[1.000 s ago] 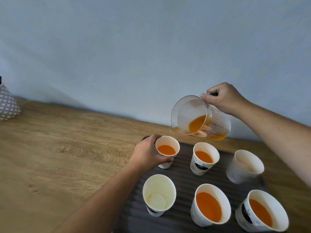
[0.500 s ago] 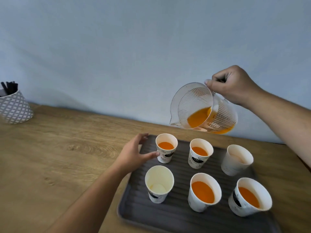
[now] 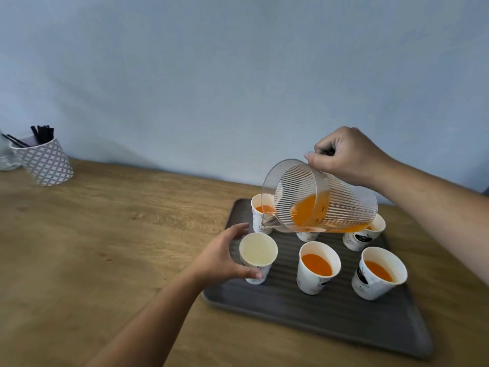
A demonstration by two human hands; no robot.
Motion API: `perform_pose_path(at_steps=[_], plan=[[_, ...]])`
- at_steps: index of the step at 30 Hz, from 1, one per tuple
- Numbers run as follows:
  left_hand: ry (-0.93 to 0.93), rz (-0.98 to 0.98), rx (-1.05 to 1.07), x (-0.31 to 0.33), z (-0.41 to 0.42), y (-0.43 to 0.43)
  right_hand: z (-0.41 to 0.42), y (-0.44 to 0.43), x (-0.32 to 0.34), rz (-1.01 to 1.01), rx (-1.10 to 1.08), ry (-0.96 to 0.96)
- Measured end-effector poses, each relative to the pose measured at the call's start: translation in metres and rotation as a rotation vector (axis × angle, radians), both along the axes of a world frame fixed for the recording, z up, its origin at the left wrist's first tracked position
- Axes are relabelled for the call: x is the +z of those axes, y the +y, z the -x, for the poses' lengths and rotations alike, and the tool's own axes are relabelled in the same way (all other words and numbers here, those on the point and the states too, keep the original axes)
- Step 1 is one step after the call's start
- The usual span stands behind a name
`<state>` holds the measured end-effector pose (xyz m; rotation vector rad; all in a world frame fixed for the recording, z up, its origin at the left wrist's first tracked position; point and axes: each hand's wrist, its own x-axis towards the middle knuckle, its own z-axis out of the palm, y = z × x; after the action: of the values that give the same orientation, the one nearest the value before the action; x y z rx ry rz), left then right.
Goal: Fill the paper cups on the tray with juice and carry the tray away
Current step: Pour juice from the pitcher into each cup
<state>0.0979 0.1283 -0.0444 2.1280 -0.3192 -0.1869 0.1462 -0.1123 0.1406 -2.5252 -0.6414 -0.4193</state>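
A dark grey ribbed tray [image 3: 317, 321] lies on the wooden table and carries several white paper cups. The near-left cup [image 3: 258, 256] is empty; my left hand [image 3: 225, 258] curls around its left side. The near-middle cup [image 3: 317, 266], the near-right cup [image 3: 378, 272] and the far-left cup [image 3: 260, 214] hold orange juice. My right hand [image 3: 346, 154] grips the handle of a clear ribbed pitcher [image 3: 325, 202], tilted left with juice pooled inside, above the back row. The pitcher hides most of the far-middle cup [image 3: 307, 236] and part of the far-right cup [image 3: 362, 238].
A patterned cup [image 3: 45, 162] with dark sticks stands at the table's far left, beside a clear glass item [image 3: 6, 160] at the frame edge. A pale blue wall rises directly behind the table. Bare wooden tabletop [image 3: 119, 234] stretches left of the tray.
My left hand let go of the far-left cup and came back to wrap the empty near-left cup. The pitcher dropped lower over the back row, still tilted.
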Motion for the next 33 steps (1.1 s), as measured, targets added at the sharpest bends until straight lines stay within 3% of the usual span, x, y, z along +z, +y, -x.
perform_pose_path(at_steps=[13,33], plan=[[-0.092,-0.012,0.105,-0.012,0.01,-0.014,0.01,0.011,-0.018,0.138,-0.016,-0.007],[-0.042,0.034,0.112,-0.007,0.01,-0.018,0.0,0.01,-0.029,0.245,-0.032,-0.033]])
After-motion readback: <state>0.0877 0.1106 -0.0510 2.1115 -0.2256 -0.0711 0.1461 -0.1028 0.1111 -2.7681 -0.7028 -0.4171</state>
